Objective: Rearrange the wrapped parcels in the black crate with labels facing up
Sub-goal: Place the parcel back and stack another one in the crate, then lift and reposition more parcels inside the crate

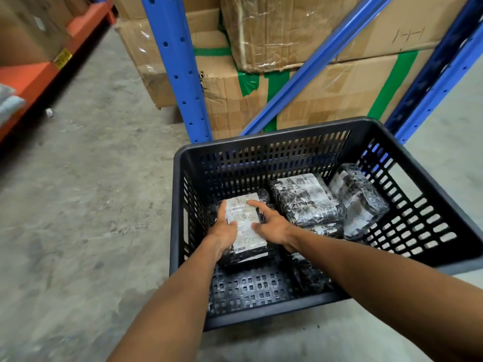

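We see the black crate (295, 142) on the concrete floor (78, 205), holding a labelled parcel (245, 226) at its left with the white label up, a second parcel (307, 199) mid-crate and a third parcel (358, 197) leaning by the right wall. Our left hand (224, 228) and right hand (271, 226) flank the labelled parcel, fingers (257, 205) loosely spread and pressed on its top and edges.
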